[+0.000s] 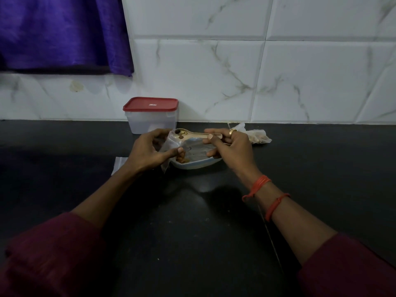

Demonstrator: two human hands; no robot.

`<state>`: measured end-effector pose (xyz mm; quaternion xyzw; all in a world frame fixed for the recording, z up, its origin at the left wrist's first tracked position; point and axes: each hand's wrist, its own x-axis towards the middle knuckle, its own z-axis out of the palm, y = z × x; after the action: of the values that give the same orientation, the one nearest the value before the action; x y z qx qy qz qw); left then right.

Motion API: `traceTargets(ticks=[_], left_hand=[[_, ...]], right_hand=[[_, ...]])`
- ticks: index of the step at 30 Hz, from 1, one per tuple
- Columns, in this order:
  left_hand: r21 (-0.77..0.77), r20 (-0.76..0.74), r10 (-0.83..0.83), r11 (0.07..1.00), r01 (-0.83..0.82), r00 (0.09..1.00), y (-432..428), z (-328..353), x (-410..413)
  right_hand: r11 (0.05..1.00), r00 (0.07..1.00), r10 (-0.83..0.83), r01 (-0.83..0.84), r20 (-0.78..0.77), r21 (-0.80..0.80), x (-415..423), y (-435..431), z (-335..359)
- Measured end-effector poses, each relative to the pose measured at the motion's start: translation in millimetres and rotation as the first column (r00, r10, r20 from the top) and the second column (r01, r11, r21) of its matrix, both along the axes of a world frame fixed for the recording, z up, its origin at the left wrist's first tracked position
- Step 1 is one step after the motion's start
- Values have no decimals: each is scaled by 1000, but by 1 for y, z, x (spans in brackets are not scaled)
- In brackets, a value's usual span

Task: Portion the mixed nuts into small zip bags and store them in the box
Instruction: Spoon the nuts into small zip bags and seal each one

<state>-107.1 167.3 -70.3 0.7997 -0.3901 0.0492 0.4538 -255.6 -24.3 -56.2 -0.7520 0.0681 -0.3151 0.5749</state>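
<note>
My left hand (147, 151) holds a small clear zip bag (169, 144) open by its mouth, over the left side of a pale blue dish (196, 165). My right hand (229, 146) pinches the handle of a light spoon (192, 133) whose bowl carries a few nuts at the bag's opening. A few nuts (182, 159) lie in the dish. The clear storage box with a red lid (151, 114) stands closed against the wall, just behind my left hand.
A filled clear bag of nuts (258, 136) lies behind my right hand by the wall. A flat empty bag (119, 165) lies left of the dish, partly under my left wrist. The dark counter (192, 221) meets a white tiled wall; a purple curtain (62, 33) hangs upper left.
</note>
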Motion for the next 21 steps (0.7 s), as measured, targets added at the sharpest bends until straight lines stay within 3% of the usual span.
traceTargets(ticks=[4,8,10,13,17,21], left_hand=[[-7,-3,2,1000,-2,1000,0,-1,1],[-9,-4,15,1000,-15,1000,1,-3,5],[-9,-10,17,1000,-17,1000,2,-4,5],[-19,-25,19,1000,-19,1000,2,-4,5],[-25,-30,21,999,-21,999,2,-4,6],[-26,-32,19,999,-20,999,2,-4,7]], right_hand=[[981,1000,-6,9,-14,196,0,-2,3],[979,996,-83,80,12,186,-1,-3,5],[979,980,-195,193,32,63,-1,-7,3],[907,948,-303,317,93,-277,1,-14,-5],[717,944,-218,327,247,-616,-1,-15,-10],[549,884,-114,437,454,-712,-1,-14,-9]])
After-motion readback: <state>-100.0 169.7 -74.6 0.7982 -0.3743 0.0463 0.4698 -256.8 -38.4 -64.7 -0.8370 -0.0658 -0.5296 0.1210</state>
